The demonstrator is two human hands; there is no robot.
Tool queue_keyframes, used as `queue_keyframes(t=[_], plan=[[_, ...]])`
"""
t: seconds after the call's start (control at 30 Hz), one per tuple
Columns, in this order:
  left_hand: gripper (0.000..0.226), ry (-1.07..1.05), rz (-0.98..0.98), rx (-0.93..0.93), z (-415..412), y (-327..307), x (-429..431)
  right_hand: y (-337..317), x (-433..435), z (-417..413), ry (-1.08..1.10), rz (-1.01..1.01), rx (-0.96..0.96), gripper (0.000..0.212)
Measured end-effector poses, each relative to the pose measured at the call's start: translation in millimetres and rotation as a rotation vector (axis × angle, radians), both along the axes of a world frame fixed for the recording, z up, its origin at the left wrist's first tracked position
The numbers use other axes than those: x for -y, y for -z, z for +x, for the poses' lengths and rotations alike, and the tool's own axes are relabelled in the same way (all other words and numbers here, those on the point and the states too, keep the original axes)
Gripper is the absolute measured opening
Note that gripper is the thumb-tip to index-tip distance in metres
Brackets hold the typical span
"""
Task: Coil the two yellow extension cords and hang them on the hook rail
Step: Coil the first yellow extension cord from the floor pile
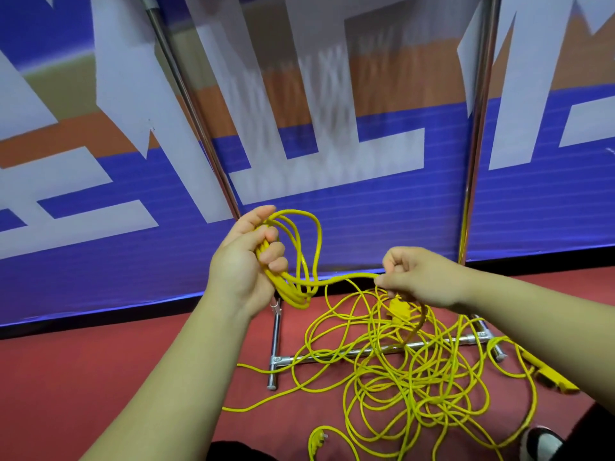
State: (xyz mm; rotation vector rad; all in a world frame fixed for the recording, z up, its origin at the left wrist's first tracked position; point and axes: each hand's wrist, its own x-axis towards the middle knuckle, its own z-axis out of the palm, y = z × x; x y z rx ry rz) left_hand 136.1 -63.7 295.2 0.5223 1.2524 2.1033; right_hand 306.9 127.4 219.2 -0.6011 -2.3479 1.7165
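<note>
My left hand (248, 261) grips a bundle of several yellow cord loops (301, 251), held up in front of the banner. From the bundle one strand runs right to my right hand (417, 276), which pinches it. Below that hand the cord drops past a yellow socket block (399, 309) into a loose yellow tangle (416, 377) on the red floor. A yellow plug (316, 440) lies at the tangle's near edge. Another yellow socket strip (545, 374) lies at the right. No hook rail is in view.
A chrome rack stands behind the tangle: two uprights (476, 144) and a floor frame (349, 352) that the cord lies across. A blue, white and orange banner (100, 211) covers the wall. A black-and-white shoe (542, 442) shows at the bottom right.
</note>
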Motion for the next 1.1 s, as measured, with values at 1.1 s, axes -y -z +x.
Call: queue_keyframes(t=[1.1], plan=[[0.025, -0.113, -0.052, -0.161, -4, -7, 9, -16, -5, 11, -0.046, -0.182, -0.068, 0.019]])
